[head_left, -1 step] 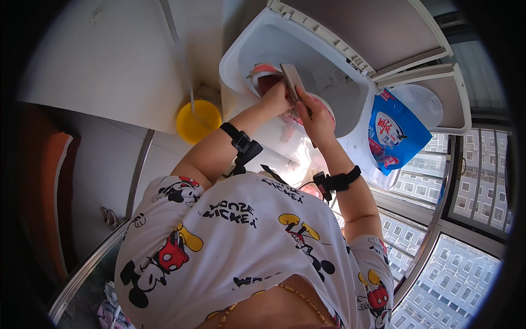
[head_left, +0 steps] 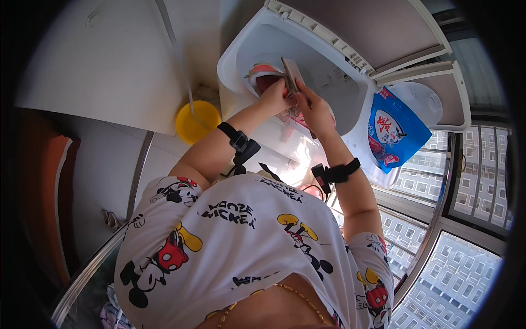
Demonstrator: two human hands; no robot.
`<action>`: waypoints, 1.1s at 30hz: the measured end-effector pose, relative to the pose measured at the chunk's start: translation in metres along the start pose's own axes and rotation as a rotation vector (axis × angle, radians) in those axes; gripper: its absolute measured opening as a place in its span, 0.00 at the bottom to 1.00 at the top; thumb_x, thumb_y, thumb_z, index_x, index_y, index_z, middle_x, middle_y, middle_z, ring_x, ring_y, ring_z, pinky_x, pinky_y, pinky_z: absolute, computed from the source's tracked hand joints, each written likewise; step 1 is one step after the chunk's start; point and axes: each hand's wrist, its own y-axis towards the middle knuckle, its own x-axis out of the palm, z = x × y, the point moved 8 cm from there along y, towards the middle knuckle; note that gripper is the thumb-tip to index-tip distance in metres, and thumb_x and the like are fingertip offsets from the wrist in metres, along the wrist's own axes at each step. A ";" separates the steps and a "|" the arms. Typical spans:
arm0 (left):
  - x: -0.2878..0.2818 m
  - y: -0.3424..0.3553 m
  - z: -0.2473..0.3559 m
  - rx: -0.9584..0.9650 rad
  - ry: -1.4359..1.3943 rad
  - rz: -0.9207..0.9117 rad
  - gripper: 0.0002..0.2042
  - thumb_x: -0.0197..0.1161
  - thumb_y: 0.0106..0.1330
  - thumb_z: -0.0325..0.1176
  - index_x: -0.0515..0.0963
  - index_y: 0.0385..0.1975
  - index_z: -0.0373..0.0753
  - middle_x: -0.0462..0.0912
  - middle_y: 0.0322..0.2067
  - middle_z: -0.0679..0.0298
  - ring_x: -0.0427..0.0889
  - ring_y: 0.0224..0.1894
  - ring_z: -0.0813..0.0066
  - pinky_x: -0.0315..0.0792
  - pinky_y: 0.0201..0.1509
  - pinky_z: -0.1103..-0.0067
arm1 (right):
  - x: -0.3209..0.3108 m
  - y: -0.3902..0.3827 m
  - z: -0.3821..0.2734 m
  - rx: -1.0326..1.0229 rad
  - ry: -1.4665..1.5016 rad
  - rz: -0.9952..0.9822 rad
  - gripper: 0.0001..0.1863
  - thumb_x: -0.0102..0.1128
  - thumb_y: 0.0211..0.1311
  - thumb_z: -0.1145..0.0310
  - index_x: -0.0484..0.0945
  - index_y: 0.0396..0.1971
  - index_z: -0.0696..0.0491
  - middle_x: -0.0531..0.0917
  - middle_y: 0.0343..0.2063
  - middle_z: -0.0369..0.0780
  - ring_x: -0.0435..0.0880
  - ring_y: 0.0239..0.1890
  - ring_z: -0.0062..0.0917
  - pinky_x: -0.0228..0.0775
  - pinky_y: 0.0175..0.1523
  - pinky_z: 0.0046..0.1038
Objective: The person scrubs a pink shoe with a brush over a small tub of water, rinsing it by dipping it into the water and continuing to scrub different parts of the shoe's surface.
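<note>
Grey bar (head_left: 293, 72) in R hand (head_left: 318, 112), axis approx fore-aft, tip L

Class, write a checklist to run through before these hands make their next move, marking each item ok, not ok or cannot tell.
1. Right hand gripping the flat bar: ok.
2. Left hand secure in its hold: cannot tell, fingertips hidden.
3. Pink-and-white item inside the tub: ok.
4. Large lid open: ok.
5. Blue bag apart from both hands: ok, right of the tub.
6. Water in the tub: cannot tell.
</note>
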 end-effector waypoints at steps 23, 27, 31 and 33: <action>-0.098 0.077 0.122 -0.227 -0.215 0.427 0.13 0.60 0.64 0.31 0.72 0.46 0.36 0.79 0.35 0.67 0.77 0.35 0.83 0.73 0.34 0.85 | 0.214 0.095 0.335 0.836 0.232 -0.600 0.15 0.51 0.60 0.62 0.76 0.29 0.60 0.78 0.16 0.46 0.78 0.17 0.32 0.71 0.19 0.31; -0.104 0.077 0.131 -0.294 -0.150 0.528 0.14 0.59 0.65 0.30 0.72 0.49 0.35 0.78 0.39 0.67 0.76 0.38 0.84 0.71 0.37 0.86 | 0.257 0.107 0.349 0.862 0.345 -0.347 0.13 0.50 0.59 0.67 0.77 0.28 0.62 0.81 0.19 0.47 0.82 0.19 0.35 0.71 0.22 0.35; -0.098 0.096 0.119 -0.206 -0.269 0.472 0.16 0.58 0.65 0.28 0.70 0.51 0.33 0.77 0.42 0.63 0.76 0.43 0.79 0.69 0.49 0.81 | 0.346 0.096 0.476 0.510 -0.102 -0.594 0.09 0.51 0.56 0.70 0.73 0.25 0.62 0.75 0.16 0.47 0.75 0.12 0.32 0.61 0.14 0.36; -0.099 0.094 0.112 -0.206 -0.260 0.475 0.16 0.58 0.65 0.27 0.69 0.52 0.33 0.76 0.44 0.62 0.75 0.45 0.78 0.69 0.50 0.80 | 0.388 0.078 0.457 0.747 0.294 -0.604 0.09 0.52 0.55 0.70 0.73 0.27 0.62 0.76 0.17 0.47 0.77 0.14 0.33 0.63 0.15 0.36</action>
